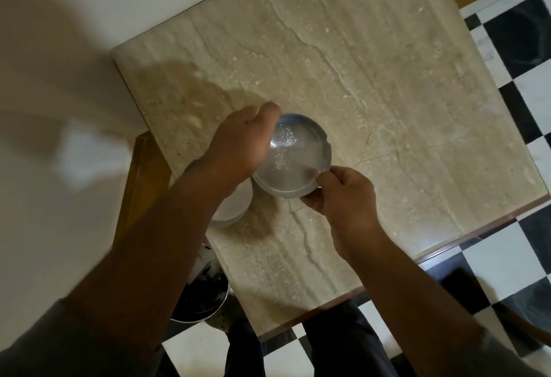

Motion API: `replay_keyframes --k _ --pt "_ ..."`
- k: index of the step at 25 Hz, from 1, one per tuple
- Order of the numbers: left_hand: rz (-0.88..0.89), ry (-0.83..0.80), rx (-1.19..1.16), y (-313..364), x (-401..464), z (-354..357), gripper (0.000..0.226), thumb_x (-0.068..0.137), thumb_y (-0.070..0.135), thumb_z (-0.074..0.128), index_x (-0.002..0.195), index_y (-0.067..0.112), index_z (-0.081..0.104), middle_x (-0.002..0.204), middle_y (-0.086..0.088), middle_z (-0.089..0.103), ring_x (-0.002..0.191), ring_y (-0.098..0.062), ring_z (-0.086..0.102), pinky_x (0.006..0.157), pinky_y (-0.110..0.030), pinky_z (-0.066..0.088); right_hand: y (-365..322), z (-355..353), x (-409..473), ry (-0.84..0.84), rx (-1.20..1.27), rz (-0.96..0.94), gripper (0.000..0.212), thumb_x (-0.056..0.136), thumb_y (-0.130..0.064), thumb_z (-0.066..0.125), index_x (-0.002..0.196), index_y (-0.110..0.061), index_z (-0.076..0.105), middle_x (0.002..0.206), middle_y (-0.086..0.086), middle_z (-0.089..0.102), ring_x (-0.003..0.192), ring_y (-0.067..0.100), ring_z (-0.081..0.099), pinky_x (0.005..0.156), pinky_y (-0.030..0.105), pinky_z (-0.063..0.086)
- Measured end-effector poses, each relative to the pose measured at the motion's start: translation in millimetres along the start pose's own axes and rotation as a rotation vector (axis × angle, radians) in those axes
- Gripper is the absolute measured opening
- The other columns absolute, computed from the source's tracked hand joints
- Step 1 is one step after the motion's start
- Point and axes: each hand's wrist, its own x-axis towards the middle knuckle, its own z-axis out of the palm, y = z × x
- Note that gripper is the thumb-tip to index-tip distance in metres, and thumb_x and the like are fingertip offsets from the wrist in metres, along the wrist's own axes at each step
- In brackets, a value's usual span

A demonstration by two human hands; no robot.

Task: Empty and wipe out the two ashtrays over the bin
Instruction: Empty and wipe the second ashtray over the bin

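A round metal ashtray [293, 157] with pale ash specks in its bowl is held just over the marble table [387, 84], tilted slightly. My left hand [241, 144] curls over its left rim, fingers closed, hiding that side. My right hand [340, 191] pinches the near right rim between thumb and fingers. A second, paler ashtray [234, 208] sits at the table's left edge, mostly hidden under my left forearm. The bin [205, 302], a perforated metal can with a dark inside, stands on the floor below the table's near left corner.
A white wall runs along the left. The table's wooden frame [137, 185] shows at its left side. Black-and-white checkered floor tiles [512, 126] lie to the right and in front. My dark trousers [247, 347] are at the bottom, close against the table edge.
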Motion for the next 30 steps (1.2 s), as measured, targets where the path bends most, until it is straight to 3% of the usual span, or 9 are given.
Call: replay_keyframes --k 5,7,9,12,16,20,22,27,30 --pt "-0.003 0.187 -0.051 -38 -36 -52 0.034 0.101 0.040 0.038 0.090 0.020 0.063 0.102 -0.007 0.066 0.090 -0.017 0.062 0.092 -0.021 0.047 -5 25 -32 -0.162 -0.156 -0.086 0.022 0.090 -0.010 0.065 0.111 -0.007 0.070 0.096 0.008 0.077 0.085 0.017 0.077 0.075 0.027 0.063" --pt "-0.068 0.219 -0.164 -64 -54 -73 0.029 0.100 0.036 0.042 0.082 0.023 0.061 0.102 -0.007 0.066 0.098 -0.026 0.063 0.098 -0.041 0.052 7 46 -44 -0.225 -0.191 -0.078 0.023 0.089 -0.009 0.065 0.111 -0.004 0.069 0.097 0.011 0.077 0.087 0.020 0.077 0.078 0.031 0.063" --pt "-0.130 0.228 -0.222 -96 -69 -96 0.034 0.101 0.038 0.041 0.093 0.020 0.068 0.107 -0.011 0.068 0.103 -0.029 0.063 0.096 -0.053 0.052 25 68 -57 -0.292 -0.216 -0.060 0.021 0.090 -0.007 0.065 0.111 -0.003 0.069 0.098 0.013 0.077 0.088 0.022 0.076 0.079 0.034 0.063" --pt "-0.212 0.258 -0.282 -150 -86 -126 0.041 0.102 0.042 0.039 0.109 0.013 0.067 0.114 -0.013 0.067 0.098 -0.022 0.062 0.092 -0.050 0.053 61 103 -77 -0.388 -0.280 -0.028 0.016 0.091 -0.005 0.063 0.104 -0.007 0.071 0.096 0.010 0.077 0.088 0.020 0.076 0.080 0.033 0.063" --pt "-0.337 0.224 -0.380 -215 -104 -144 0.029 0.104 0.038 0.037 0.084 0.031 0.056 0.094 0.003 0.064 0.081 -0.006 0.057 0.087 -0.040 0.052 111 135 -89 -0.452 -0.397 0.021 0.023 0.090 -0.006 0.064 0.113 -0.002 0.068 0.097 0.012 0.077 0.088 0.022 0.076 0.082 0.034 0.062" --pt "-0.479 0.241 -0.479 -285 -112 -149 0.021 0.105 0.040 0.035 0.093 0.031 0.050 0.122 -0.007 0.055 0.094 -0.015 0.056 0.084 -0.038 0.052 162 160 -92 -0.522 -0.537 0.053 0.031 0.094 -0.008 0.062 0.124 -0.005 0.064 0.111 0.010 0.073 0.099 0.022 0.073 0.088 0.035 0.061" --pt "-0.506 0.234 -0.486 -309 -113 -146 0.015 0.106 0.040 0.033 0.107 0.029 0.044 0.125 -0.009 0.052 0.110 -0.025 0.055 0.094 -0.045 0.053 179 166 -88 -0.557 -0.567 0.101 0.034 0.094 -0.009 0.062 0.128 -0.007 0.060 0.124 0.013 0.067 0.112 0.027 0.067 0.090 0.038 0.060" --pt "-0.596 0.078 -0.700 -361 -104 -145 0.054 0.099 0.058 0.037 0.139 0.024 0.045 0.147 -0.011 0.051 0.131 -0.038 0.051 0.104 -0.062 0.046 193 175 -87 -0.697 -0.588 0.145 0.029 0.094 -0.004 0.061 0.121 -0.012 0.063 0.110 0.004 0.071 0.106 0.021 0.068 0.089 0.033 0.060" --pt "-0.581 -0.206 -0.819 -381 -92 -152 0.095 0.076 0.079 0.053 0.151 0.022 0.039 0.151 -0.015 0.050 0.130 -0.040 0.054 0.104 -0.062 0.046 187 176 -85 -0.747 -0.912 -0.157 0.018 0.089 -0.009 0.068 0.098 -0.025 0.067 0.109 0.013 0.068 0.103 0.027 0.068 0.091 0.039 0.059"
